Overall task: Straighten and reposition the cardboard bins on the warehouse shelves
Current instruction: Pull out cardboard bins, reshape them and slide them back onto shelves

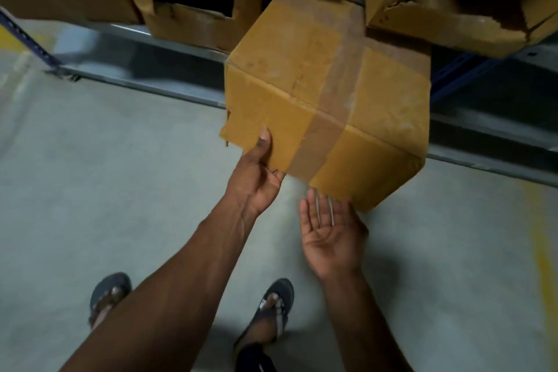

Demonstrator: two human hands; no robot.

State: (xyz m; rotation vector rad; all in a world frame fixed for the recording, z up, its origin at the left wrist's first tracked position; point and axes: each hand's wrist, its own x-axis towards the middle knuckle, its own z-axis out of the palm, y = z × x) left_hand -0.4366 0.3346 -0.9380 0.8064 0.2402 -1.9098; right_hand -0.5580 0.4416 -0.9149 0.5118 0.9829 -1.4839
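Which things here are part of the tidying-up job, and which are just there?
Part of the job:
taped cardboard box, sticking out from the shelf
left hand, thumb on the box's front, fingers under it
right hand, palm up at the box's bottom corner
torn cardboard bins on the shelf

Just there:
grey floor
sandals
yellow floor line

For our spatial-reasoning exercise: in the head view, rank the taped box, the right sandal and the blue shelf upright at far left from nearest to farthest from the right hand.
From the right hand:
1. Taped box, just above, at its fingers.
2. Right sandal, below on the floor.
3. Blue shelf upright, far upper left.
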